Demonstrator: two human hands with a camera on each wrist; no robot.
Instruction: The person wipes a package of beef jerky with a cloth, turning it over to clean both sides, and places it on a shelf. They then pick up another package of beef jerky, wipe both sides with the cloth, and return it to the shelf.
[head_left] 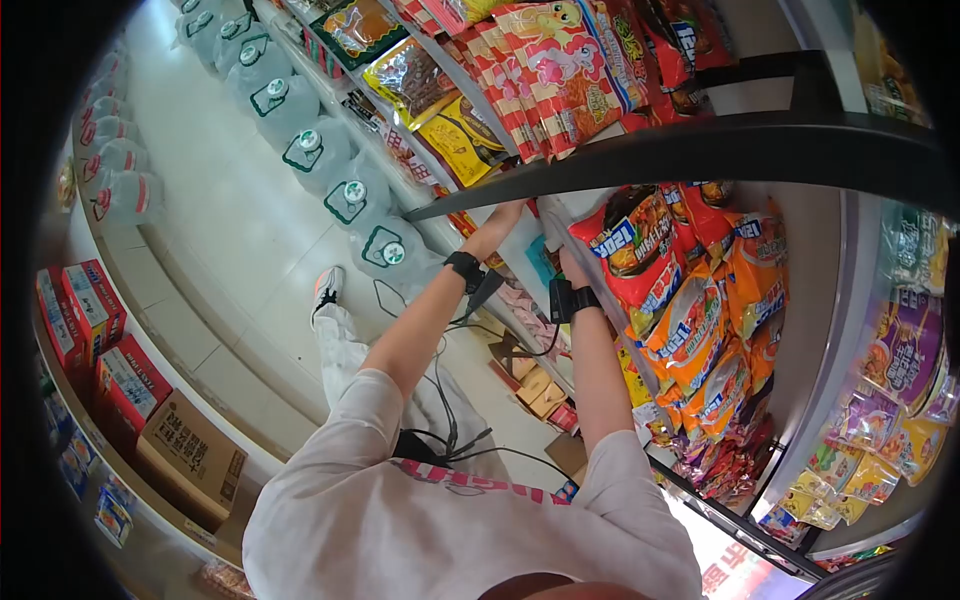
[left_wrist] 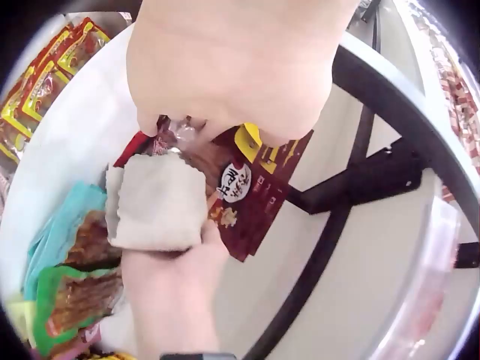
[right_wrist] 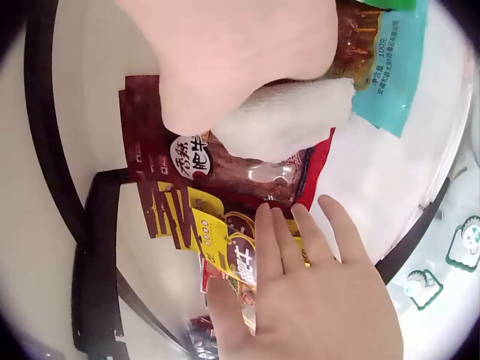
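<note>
In the head view both arms reach in under a black shelf bar, my left hand (head_left: 502,222) partly showing and my right hand (head_left: 571,264) mostly hidden. A folded white cloth (left_wrist: 159,202) is gripped in my right hand (left_wrist: 178,281), over a dark red snack packet (left_wrist: 251,196). In the right wrist view the cloth (right_wrist: 289,124) overlaps that packet (right_wrist: 225,161) below my right hand (right_wrist: 247,60). My left hand (right_wrist: 311,300) has its fingers straight, their tips against the dark red and yellow packets (right_wrist: 210,232).
Blue and green snack packets (left_wrist: 71,262) lie beside the cloth on the white shelf. The black bar (head_left: 680,150) crosses above the hands. Orange and red snack bags (head_left: 700,310) fill the shelf at right. Large water bottles (head_left: 385,248) line the floor at left; cables (head_left: 450,400) hang below.
</note>
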